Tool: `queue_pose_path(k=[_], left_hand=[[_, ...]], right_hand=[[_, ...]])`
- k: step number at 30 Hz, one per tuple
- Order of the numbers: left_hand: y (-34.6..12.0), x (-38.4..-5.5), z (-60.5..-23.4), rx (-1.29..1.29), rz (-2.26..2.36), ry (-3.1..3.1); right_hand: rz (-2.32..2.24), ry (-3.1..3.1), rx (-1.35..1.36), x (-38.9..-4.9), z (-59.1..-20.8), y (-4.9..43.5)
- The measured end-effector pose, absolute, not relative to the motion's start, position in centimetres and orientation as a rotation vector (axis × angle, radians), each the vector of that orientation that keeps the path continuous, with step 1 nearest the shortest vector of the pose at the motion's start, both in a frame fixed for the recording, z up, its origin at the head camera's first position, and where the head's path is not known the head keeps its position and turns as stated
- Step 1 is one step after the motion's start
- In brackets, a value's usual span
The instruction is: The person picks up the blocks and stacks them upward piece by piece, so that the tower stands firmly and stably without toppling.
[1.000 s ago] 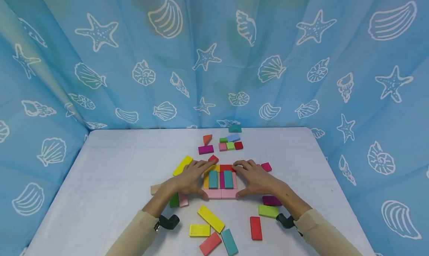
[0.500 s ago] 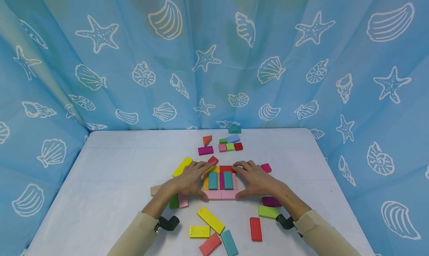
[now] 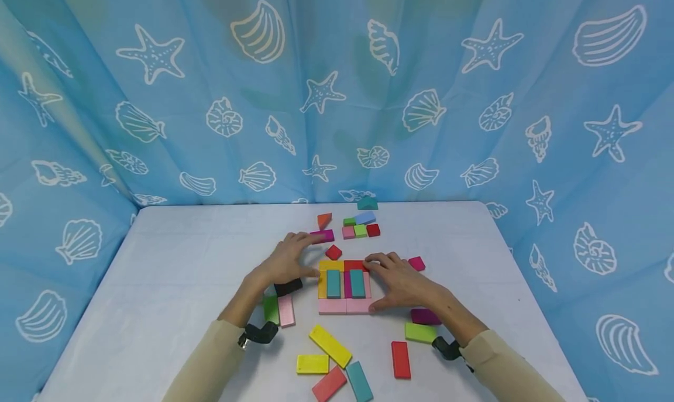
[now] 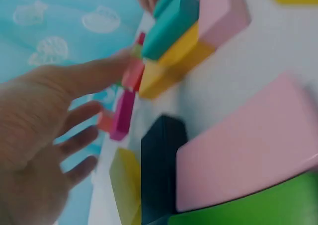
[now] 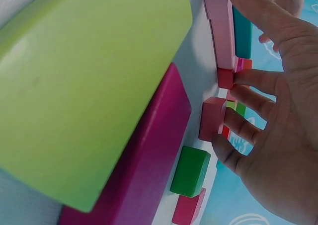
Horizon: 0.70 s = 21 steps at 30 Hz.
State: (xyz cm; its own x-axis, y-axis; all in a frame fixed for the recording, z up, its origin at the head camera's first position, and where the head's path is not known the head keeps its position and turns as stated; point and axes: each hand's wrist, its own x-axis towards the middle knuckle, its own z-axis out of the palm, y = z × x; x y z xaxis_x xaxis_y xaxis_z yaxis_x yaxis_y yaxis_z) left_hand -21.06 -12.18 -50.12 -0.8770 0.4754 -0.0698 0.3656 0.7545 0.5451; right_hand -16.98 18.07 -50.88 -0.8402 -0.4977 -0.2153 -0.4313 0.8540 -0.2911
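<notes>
A compact structure of wooden blocks lies mid-table: pink blocks (image 3: 333,306) along the front, an orange block (image 3: 332,265) and a red block (image 3: 354,265) at the back, two teal blocks (image 3: 333,284) on top. My right hand (image 3: 401,281) rests at its right side, index fingertip on the red block and thumb by the front pink corner. Off the structure's left side, my left hand (image 3: 284,260) reaches with extended fingers, fingertips overlapping a magenta block (image 3: 327,236). Its thumb points toward the orange block. In the left wrist view nothing lies between those fingers (image 4: 82,170).
Left of the structure lie a black block (image 3: 288,287), a green block (image 3: 271,309) and a pink block (image 3: 286,311). Yellow blocks (image 3: 313,364) and a red block (image 3: 401,360) are nearer. A lime block (image 3: 420,332) sits under the right forearm. Small blocks (image 3: 360,231) stand behind.
My left hand has left the structure's left side and moved back and left toward the magenta block, uncovering the black block. The right hand stays in place.
</notes>
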Motion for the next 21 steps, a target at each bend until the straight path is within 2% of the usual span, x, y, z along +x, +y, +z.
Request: queue_pose_path(k=[9,15,21], left_hand=[[-11.1,-25.1,-52.3,0.359,0.6,3.034],[-10.6,-25.4,-53.1,0.316,0.564,3.08],[-11.2,-24.7,-52.6,0.292,0.772,3.005]], right_hand=[[-0.327,2.758,-0.707,-17.0,-50.9,18.3],[-0.335,2.747,-0.69,-17.0,-50.9,18.1],[-0.323,2.749,-0.685,-16.9,-50.8,18.0]])
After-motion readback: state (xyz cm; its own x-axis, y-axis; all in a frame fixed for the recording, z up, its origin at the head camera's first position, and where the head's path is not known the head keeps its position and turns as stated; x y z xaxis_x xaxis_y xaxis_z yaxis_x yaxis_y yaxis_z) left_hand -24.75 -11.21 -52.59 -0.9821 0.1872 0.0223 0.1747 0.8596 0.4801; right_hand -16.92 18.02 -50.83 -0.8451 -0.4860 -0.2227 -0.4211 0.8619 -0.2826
